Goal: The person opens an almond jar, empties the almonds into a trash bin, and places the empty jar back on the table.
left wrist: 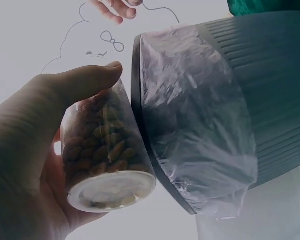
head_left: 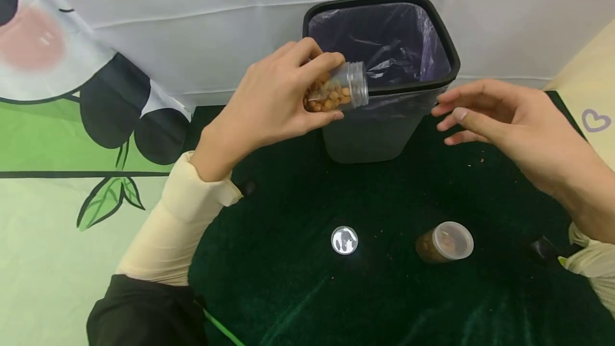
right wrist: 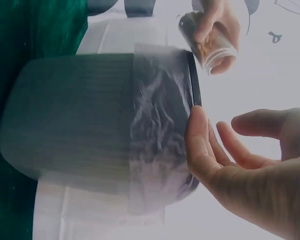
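Note:
In the head view my left hand (head_left: 274,95) grips a clear plastic jar (head_left: 336,92) tipped onto its side, its uncovered threaded mouth at the near left rim of a bin (head_left: 365,138). Brown nuts that look like almonds (left wrist: 102,135) fill much of the jar in the left wrist view. My right hand (head_left: 509,127) holds nothing; its fingers bend loosely at the bin's right side. Seen from the right wrist, the fingertips (right wrist: 196,120) overlap the bin's black rim (right wrist: 192,80); whether they touch it, I cannot tell.
A thin plastic bag (head_left: 375,41) lines the bin. On the dark green cloth (head_left: 288,202) lie a small round shiny lid (head_left: 344,240) and a second tub (head_left: 444,242) with a translucent top and brown contents. Small crumbs are scattered about. A white printed curtain (head_left: 216,15) hangs behind.

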`<state>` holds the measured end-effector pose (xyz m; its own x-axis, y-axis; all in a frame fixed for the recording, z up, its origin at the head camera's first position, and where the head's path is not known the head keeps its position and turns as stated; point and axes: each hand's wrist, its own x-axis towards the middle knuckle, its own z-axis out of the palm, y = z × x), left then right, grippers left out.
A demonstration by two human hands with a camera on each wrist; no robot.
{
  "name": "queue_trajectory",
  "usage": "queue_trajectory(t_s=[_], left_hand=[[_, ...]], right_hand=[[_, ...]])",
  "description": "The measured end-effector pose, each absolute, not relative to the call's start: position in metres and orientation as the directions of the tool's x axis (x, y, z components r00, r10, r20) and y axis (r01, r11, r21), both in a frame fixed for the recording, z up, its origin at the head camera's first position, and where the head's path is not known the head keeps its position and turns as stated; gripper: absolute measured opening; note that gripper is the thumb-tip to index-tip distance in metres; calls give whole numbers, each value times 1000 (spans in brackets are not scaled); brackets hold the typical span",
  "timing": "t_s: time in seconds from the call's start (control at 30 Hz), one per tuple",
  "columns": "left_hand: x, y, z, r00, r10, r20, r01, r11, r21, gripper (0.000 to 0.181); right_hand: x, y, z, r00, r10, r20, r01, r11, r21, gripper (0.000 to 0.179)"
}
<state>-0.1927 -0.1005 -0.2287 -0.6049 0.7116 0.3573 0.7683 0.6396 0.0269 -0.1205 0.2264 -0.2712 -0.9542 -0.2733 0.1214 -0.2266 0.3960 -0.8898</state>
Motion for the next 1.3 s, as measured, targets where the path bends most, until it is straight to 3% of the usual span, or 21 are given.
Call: queue_trajectory(t_s=[0.33,0.57,0.77,1.3], left_hand=[[-219,-96,-207,-608,718,338,756,654,-31,66],[-234,-94,-202,-663,680,312,707,707,-38,67],[-246,-89,-210,-692,651,312,685,728,1,66],[-260,-87,-222,-666,641,383,663,743,-91,54]], right_hand=[[-172,255,-256,-968,-191,161,-229,418,-879,35],[-205,254,-245,-994,-97,51,-93,508,-856,38],[-229,253,-245,-993,-98,-65,4,525,-851,45],[-254,261,-255,-954,-170,-249,166,393,-904,65]])
